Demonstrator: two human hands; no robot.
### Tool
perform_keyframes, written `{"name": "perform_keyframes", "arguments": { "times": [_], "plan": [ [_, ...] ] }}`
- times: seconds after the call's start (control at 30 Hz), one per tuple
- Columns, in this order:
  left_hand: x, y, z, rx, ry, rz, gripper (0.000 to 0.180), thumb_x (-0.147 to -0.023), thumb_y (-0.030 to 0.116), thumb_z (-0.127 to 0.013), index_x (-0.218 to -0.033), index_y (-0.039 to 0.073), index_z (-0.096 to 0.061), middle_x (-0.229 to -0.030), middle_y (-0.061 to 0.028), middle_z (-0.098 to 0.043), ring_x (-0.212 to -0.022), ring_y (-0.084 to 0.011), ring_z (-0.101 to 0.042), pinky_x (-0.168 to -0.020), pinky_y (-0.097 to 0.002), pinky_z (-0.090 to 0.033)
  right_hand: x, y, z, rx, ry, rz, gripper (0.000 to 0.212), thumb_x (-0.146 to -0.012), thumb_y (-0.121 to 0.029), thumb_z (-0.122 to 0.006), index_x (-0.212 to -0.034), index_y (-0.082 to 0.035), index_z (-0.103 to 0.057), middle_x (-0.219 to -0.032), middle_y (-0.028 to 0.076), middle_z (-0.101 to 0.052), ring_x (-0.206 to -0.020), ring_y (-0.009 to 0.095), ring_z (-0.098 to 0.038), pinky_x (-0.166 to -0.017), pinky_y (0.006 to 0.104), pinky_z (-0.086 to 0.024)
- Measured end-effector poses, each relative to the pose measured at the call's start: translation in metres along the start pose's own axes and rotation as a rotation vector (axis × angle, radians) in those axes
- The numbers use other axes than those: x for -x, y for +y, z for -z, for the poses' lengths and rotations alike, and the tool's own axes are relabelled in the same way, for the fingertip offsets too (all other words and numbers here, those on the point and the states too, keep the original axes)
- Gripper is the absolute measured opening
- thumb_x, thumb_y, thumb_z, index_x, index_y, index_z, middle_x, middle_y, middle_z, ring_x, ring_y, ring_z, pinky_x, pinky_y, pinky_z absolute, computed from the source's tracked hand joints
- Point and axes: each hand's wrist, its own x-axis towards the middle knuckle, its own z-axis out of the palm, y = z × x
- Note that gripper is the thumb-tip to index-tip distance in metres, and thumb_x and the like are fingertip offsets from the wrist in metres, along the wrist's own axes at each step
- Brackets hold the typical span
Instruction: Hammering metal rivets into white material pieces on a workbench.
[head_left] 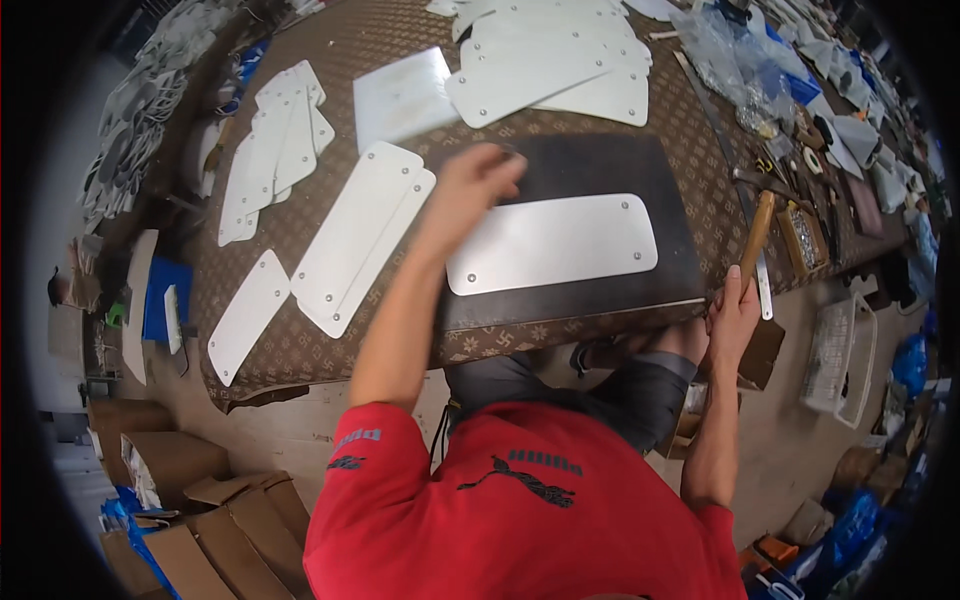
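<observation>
A brown patterned counter (330, 40) fills the upper half of the view, with cardboard boxes (190, 500) on the floor below its left end. In the middle of the counter lies a dark mat (600, 160), and on it rests a long white plate (553, 243) with rounded corners and small rivets near its ends. The left hand (478, 180) reaches over the mat's upper left part, just above the plate's left end; its fingers are curled and blurred, and whether they grip anything cannot be told. The right hand (733, 312) sits at the counter's near edge, right of the mat, fingers wrapped around the wooden handle of a hammer (757, 232) that points up and away across the counter. More white plates lie about: a pair (360, 235) left of the mat, a single one (247, 315) farther left, a fanned stack (275, 145) beyond, and a pile (550, 60) at the far edge. Clear bags (740, 70) and small tools crowd the right end.
</observation>
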Motion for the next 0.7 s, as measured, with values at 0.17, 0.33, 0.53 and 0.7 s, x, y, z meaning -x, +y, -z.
{"name": "perform_keyframes", "arguments": {
  "times": [0.17,0.33,0.53,0.7],
  "plan": [
    [0.017,-0.026,0.051,0.088,0.157,-0.066,0.022,-0.089,0.009,-0.074,-0.107,-0.003,-0.072,-0.084,-0.0047,-0.07,-0.075,-0.0098,-0.063,-0.074,-0.0243,-0.049,0.037,-0.019,-0.004,0.097,-0.087,0.014,0.028,-0.107,-0.029,-0.056,-0.086,-0.013,-0.048,-0.059,-0.007,-0.036,-0.043,0.002,-0.032,-0.036,0.0226,-0.024],
    [0.031,-0.035,0.045,0.105,0.103,-0.056,0.021,-0.087,0.008,-0.075,-0.106,-0.003,-0.074,-0.086,-0.0048,-0.071,-0.079,-0.009,-0.064,-0.077,-0.0249,-0.05,0.066,-0.027,-0.04,0.042,-0.296,-0.084,0.026,-0.107,-0.028,-0.056,-0.088,-0.011,-0.05,-0.06,-0.006,-0.038,-0.046,0.003,-0.034,-0.04,0.0214,-0.027],
    [0.044,-0.037,0.039,-0.014,0.101,-0.023,0.02,-0.086,0.008,-0.075,-0.105,0.0,-0.075,-0.088,-0.0055,-0.073,-0.082,-0.0101,-0.066,-0.079,-0.0276,-0.052,0.084,-0.046,-0.079,0.474,-0.447,0.212,0.025,-0.105,-0.024,-0.057,-0.085,-0.009,-0.052,-0.061,-0.005,-0.042,-0.05,0.004,-0.036,-0.047,0.0196,-0.029],
    [0.049,-0.036,0.04,-0.036,0.106,-0.072,0.021,-0.086,0.007,-0.076,-0.106,-0.001,-0.074,-0.09,-0.0072,-0.074,-0.083,-0.012,-0.067,-0.079,-0.0286,-0.053,0.059,-0.156,-0.059,0.503,-0.278,0.805,0.024,-0.104,-0.022,-0.054,-0.087,-0.005,-0.056,-0.068,0.0,-0.054,-0.055,0.01,-0.048,-0.047,0.0276,-0.034]
  ]
}}
